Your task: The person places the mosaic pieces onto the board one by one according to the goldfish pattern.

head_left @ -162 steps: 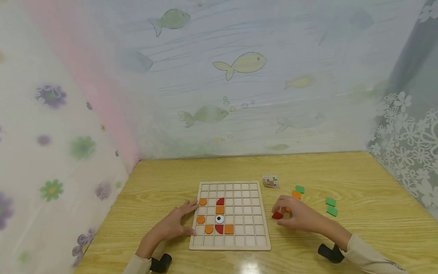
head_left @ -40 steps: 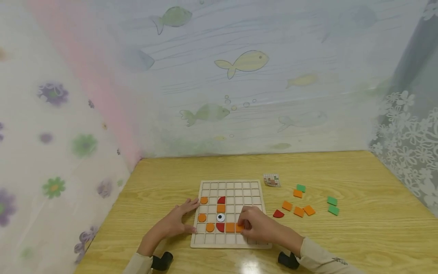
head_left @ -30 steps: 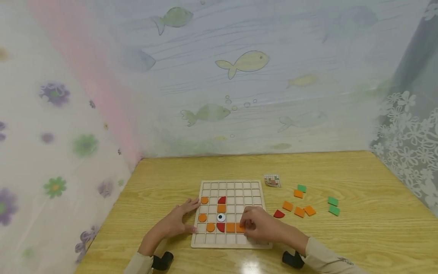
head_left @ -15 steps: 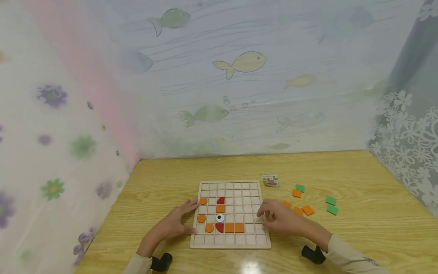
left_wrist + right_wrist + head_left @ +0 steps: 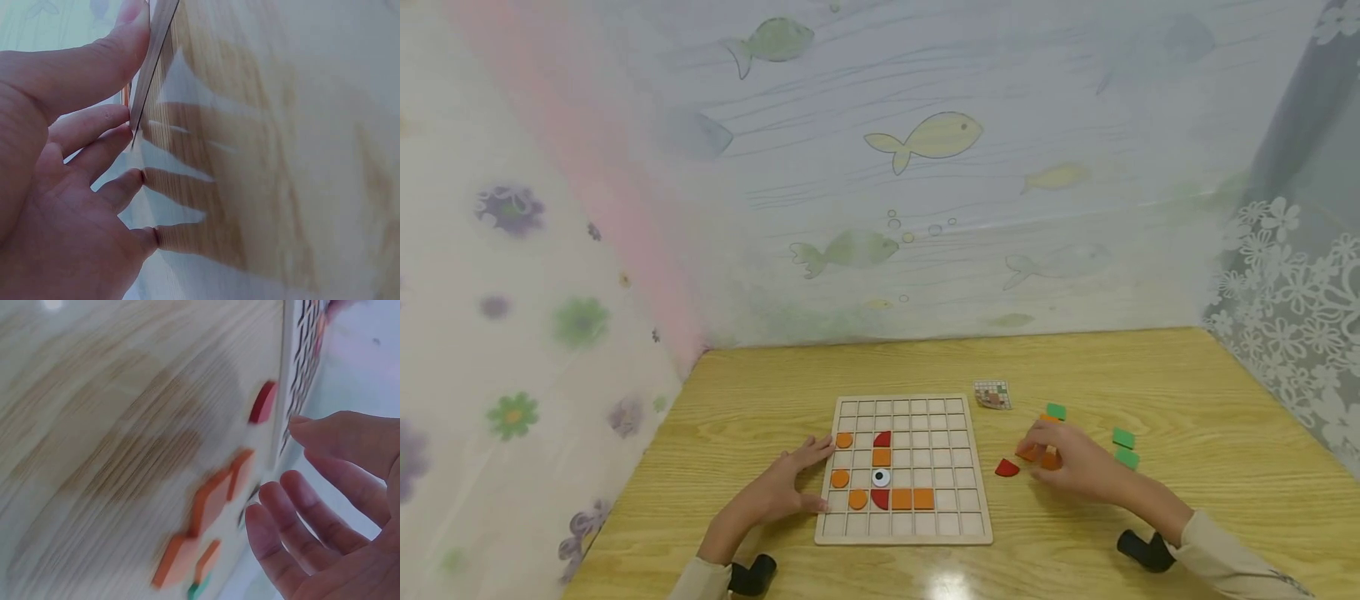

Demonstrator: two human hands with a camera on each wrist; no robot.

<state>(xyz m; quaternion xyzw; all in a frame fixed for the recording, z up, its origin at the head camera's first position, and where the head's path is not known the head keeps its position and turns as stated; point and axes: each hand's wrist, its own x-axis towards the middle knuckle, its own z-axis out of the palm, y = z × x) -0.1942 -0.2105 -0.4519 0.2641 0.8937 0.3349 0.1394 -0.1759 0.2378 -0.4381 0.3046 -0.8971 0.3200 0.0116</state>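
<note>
A wooden grid board [image 5: 919, 537] lies flat, bearing orange discs [image 5: 840, 478], red quarter pieces [image 5: 881, 499], a white eye disc [image 5: 881, 477] and orange squares [image 5: 923, 499]. The left hand [image 5: 778, 490] touches the board's left edge with spread fingers; the left wrist view also shows this hand [image 5: 81, 181] at the edge. Over the loose orange tiles [image 5: 1026, 451] right of the board is the right hand [image 5: 1078, 462], partly hiding them. In the right wrist view that hand [image 5: 331, 512] has parted, relaxed fingers holding nothing, beside orange tiles [image 5: 210, 500] and a red quarter piece [image 5: 263, 402].
A small printed card [image 5: 992, 395] lies beyond the board's upper right corner. Green tiles [image 5: 1123, 438] lie on the table [image 5: 760, 375] at the right. A fish-patterned sheet [image 5: 940, 250] hangs behind the table, and a flowered one [image 5: 527, 350] stands at the left.
The right hand has let go of an orange square, now in the board's second row from the bottom, and moved right to the loose tiles. The left hand has stayed in place.
</note>
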